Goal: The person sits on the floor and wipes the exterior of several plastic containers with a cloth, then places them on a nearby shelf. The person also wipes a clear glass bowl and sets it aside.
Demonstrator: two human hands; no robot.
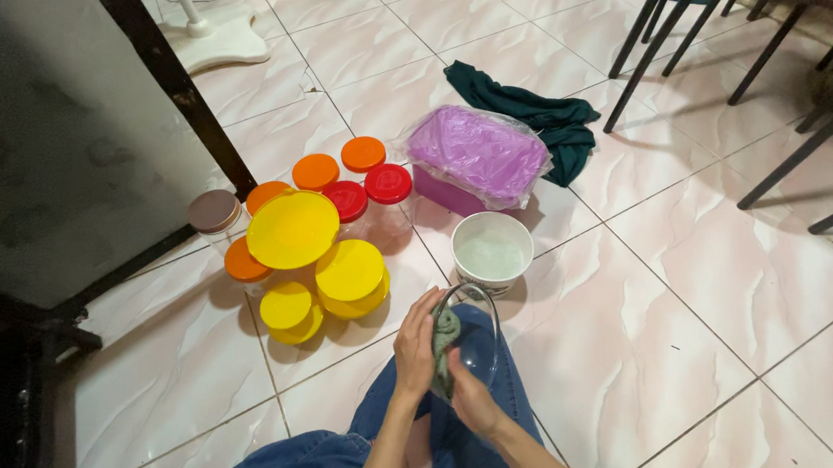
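Clear glass bowl (481,344), rim faint, green cloth (444,347) partly hidden between both hands

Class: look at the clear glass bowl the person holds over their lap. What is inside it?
Inside the clear glass bowl is a green cloth, pressed in by the right hand. The left hand steadies the rim. The cloth and hands hide part of the bowl's inside.

Clear glass bowl (476,344), probably cotton rag (444,337)

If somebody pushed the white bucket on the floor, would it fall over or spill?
The white bucket looks short and wide, standing flat on the tiled floor, so it would probably slide rather than tip. It seems to hold pale liquid, so it is likely heavy for its size, and a hard push might slosh some out.
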